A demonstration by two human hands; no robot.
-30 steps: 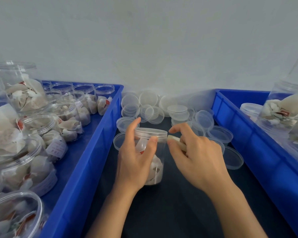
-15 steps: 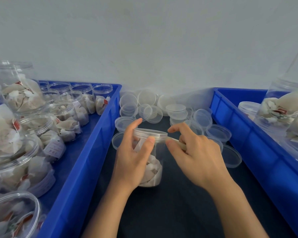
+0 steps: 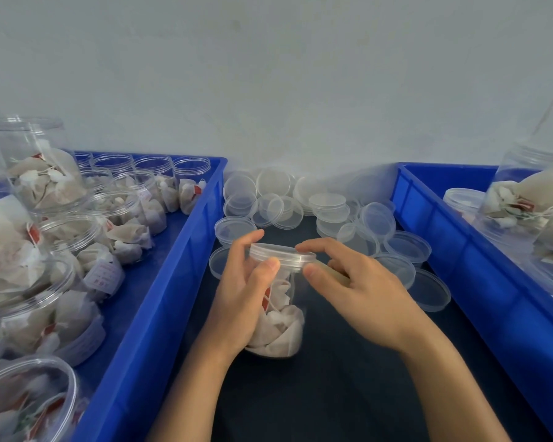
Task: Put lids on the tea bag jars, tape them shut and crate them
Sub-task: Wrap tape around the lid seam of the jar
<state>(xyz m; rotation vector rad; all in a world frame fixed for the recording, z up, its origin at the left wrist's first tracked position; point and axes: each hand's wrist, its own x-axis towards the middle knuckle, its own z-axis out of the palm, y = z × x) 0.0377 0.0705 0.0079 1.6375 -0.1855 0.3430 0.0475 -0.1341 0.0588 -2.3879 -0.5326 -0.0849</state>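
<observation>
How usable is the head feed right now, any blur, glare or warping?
Head view: soft, even light, no harsh glare; both hands and the lidded jar are fairly sharp; wide-angle warping stretches the jars at the left edge and right edge; clear loose lids blend together.

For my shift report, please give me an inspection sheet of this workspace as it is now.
Surface: dark mat, bare in front.
Job's things: lidded tea bag jar upright on mat; open jars in left blue crate; jars in right blue crate.
Clutter: loose clear lids piled behind the jar.
Grippers: left hand grips the jar; right hand pinches the lid rim, a pale strip under its fingers.
Cables: nothing seen.
Surroundings: plain pale wall.
</observation>
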